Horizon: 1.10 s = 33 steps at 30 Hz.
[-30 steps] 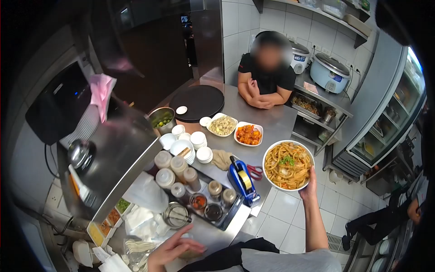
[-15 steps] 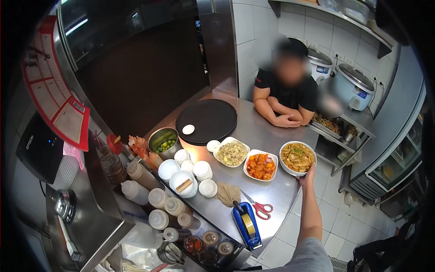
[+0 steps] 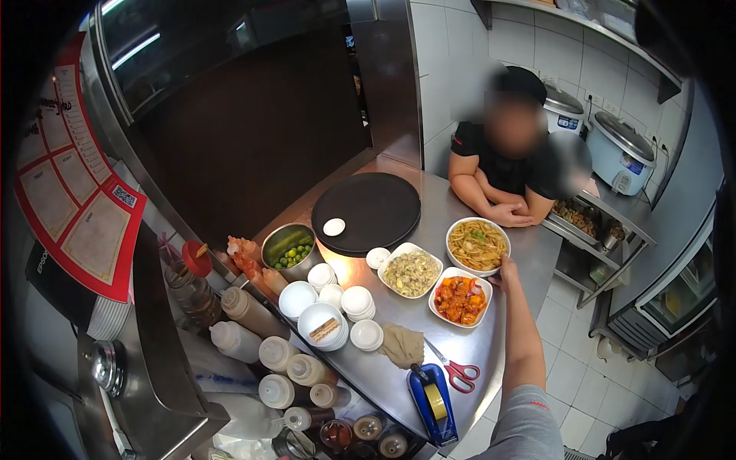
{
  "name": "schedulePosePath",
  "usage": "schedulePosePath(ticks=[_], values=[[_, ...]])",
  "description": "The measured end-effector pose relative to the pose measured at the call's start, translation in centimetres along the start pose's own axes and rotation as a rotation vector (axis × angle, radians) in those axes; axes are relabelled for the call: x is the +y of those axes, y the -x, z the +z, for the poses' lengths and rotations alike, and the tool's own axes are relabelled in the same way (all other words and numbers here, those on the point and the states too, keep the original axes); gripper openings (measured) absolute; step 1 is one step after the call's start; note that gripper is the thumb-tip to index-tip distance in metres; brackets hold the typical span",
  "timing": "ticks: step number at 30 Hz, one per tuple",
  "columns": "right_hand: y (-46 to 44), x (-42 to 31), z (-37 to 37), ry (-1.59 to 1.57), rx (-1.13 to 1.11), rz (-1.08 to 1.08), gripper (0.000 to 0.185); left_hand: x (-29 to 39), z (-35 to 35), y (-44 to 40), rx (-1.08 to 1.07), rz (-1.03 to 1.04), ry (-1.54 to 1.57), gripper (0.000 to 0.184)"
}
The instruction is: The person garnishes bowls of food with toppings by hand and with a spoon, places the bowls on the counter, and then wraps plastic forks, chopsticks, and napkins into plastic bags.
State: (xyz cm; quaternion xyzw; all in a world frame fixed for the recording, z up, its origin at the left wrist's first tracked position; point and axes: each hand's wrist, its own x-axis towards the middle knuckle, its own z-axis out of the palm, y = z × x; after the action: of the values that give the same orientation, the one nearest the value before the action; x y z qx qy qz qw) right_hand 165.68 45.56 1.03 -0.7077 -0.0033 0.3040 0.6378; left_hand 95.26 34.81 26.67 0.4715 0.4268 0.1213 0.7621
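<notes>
My right hand (image 3: 503, 274) holds the near right rim of a round white bowl of noodles (image 3: 477, 245), topped with green bits. The bowl is over the steel counter (image 3: 383, 353), behind a square white dish of red-orange food (image 3: 460, 297) and right of a square white dish of pale, rice-like food (image 3: 412, 271). Whether the bowl touches the counter I cannot tell. A sliver of skin at the bottom edge may be my left hand, too little to make out.
A person (image 3: 502, 161) leans with folded arms on the far counter edge. Around lie a black round tray (image 3: 368, 211), green fruit in a metal pot (image 3: 291, 251), stacked white bowls (image 3: 322, 326), red scissors (image 3: 461, 374), a blue tape dispenser (image 3: 432, 405), and squeeze bottles (image 3: 234, 341).
The noodle bowl has moved from over the floor at the right to over the counter, beside the other two dishes. My left hand has dropped almost out of view. The view has turned.
</notes>
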Motion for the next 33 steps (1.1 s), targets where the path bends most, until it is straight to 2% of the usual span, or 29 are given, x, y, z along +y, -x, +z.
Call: schedulePosePath(ticks=[3,4,7,8,11,13,14,15,16,17,18,19,20,22,24,25,26,28,29,30,31,33], values=[[-1.0,0.0,2.2,0.112,-0.066,0.013,0.043,0.3,-0.1,0.4,0.016,0.008,-0.03,0.058],[-2.3,0.8,2.9,0.115,-0.072,-0.057,0.043,0.2,-0.1,0.6,0.022,0.009,-0.025,0.058],[-3.5,1.2,3.8,1.001,0.027,-0.659,0.044,-0.1,-0.1,1.1,0.048,0.015,-0.049,0.058],[-2.8,1.4,4.1,0.936,0.117,-0.7,0.045,0.0,0.0,1.4,0.06,0.019,-0.082,0.057],[3.6,-2.4,4.4,1.054,0.182,-0.876,0.042,0.0,0.0,2.5,0.025,0.05,-0.128,0.054],[5.8,-5.8,4.5,0.75,0.111,-0.826,0.032,-0.9,-0.8,3.2,0.013,0.09,-0.124,0.05],[5.6,-7.2,4.4,0.654,0.048,-0.872,0.028,-2.1,-1.7,3.3,-0.054,0.093,-0.112,0.052],[7.4,-9.6,4.6,0.467,-0.07,-0.764,0.026,-3.6,-2.9,3.4,-0.11,0.1,-0.096,0.054],[10.6,-11.7,5.4,0.502,0.196,-1.209,0.024,-4.2,-3.5,3.6,-0.132,0.143,-0.14,0.053],[11.4,-14.4,5.8,0.38,0.021,-1.148,0.024,-4.6,-3.7,3.8,-0.152,0.185,-0.186,0.053],[17.3,-18.0,5.8,0.247,-0.269,-1.063,0.026,-5.4,-3.9,4.2,-0.133,0.225,-0.181,0.051],[25.7,-20.4,6.5,-0.063,-0.498,-0.889,0.031,-5.8,-3.8,5.1,-0.125,0.256,-0.183,0.05],[32.5,-22.0,7.4,-0.122,-0.519,-1.04,0.036,-5.7,-3.6,6.0,-0.142,0.261,-0.157,0.047],[42.7,-23.6,7.4,-0.34,-0.912,-1.089,0.033,-6.9,-3.8,7.8,-0.149,0.315,-0.13,0.045],[53.5,-22.5,8.5,-0.301,-0.995,-1.112,0.029,-8.0,-4.0,9.9,-0.144,0.343,-0.112,0.041],[56.7,-21.7,9.2,-0.142,-1.112,-1.167,0.023,-8.9,-4.3,10.9,-0.156,0.378,-0.112,0.04],[60.0,-21.8,10.4,0.114,-1.369,-1.258,0.021,-9.9,-4.8,11.8,-0.161,0.412,-0.115,0.04],[66.2,-19.7,14.5,0.293,-1.51,-1.243,0.025,-11.4,-5.7,14.6,-0.141,0.452,-0.139,0.04],[67.6,-18.8,17.1,0.411,-1.426,-1.51,0.028,-12.3,-6.1,16.2,-0.128,0.454,-0.119,0.039],[68.8,-17.8,19.6,0.445,-1.267,-1.687,0.032,-13.5,-6.6,17.5,-0.12,0.456,-0.098,0.039],[69.9,-16.8,21.5,0.44,-1.132,-1.707,0.034,-14.7,-7.1,19.0,-0.12,0.455,-0.077,0.039],[69.8,-15.6,25.5,0.362,-0.965,-1.977,0.036,-16.6,-7.9,22.5,-0.042,0.465,-0.03,0.04]])
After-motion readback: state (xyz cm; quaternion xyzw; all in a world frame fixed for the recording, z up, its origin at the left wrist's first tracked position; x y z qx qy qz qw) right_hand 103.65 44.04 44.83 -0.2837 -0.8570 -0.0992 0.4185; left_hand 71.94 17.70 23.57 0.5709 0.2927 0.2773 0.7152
